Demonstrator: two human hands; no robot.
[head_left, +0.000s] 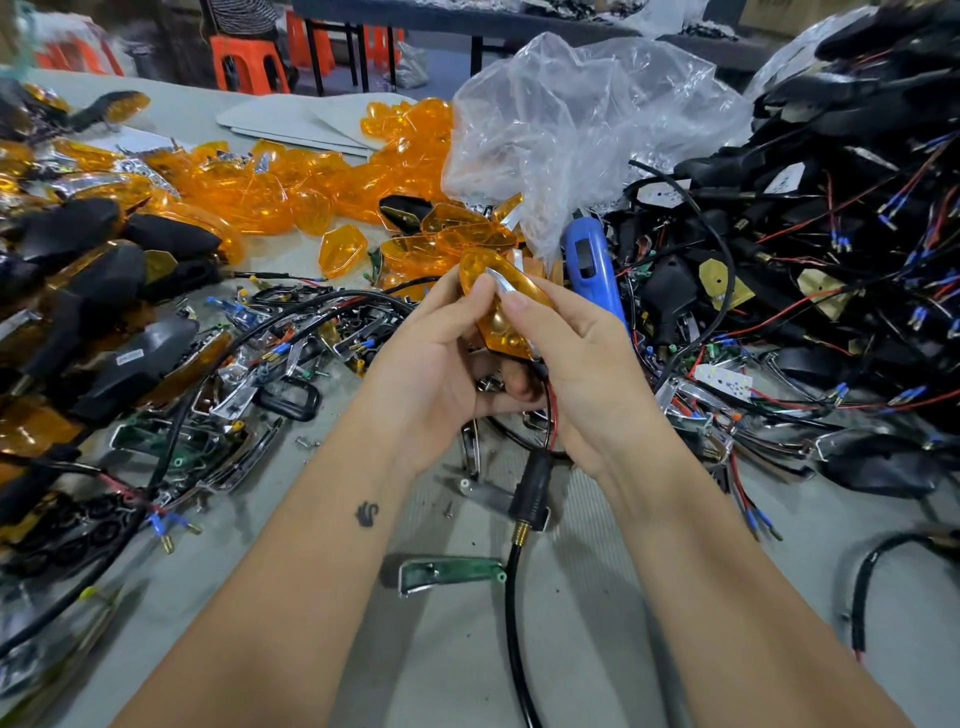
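Amber lamp (524, 285) trails a black cable (511, 597) that runs down from it toward the viewer over the grey table (649, 649), past a black threaded stem (530, 493) just below the lamp. Left of that cable, and nearer than the lamp, lies a chrome strip with a green circuit board (452, 569).

The lamp itself is held up off the table between both hands. The left hand (441, 364) curls round its left side with the thumb pressed on the top face. The right hand (587, 374) wraps its right side, fingers bent underneath and thumb laid on top. Between the two thumbs a narrow silver piece (501, 285) lies on the amber face; whether it is a separate part or trim already fitted is hard to tell. Red and black wires leave the lamp's underside between the palms.

Just right of the lamp and slightly beyond it lies a blue handheld tool (592, 265). Left of the lamp sit finished black-backed lamps (104, 312), and right of it a tangled heap of black housings and wires (831, 208). Beyond the lamp stands a crumpled clear plastic bag (582, 130), with loose amber lenses (270, 192) spread out to the left behind it. Farthest off, beyond the lamp and to its left, is an orange stool (249, 65).
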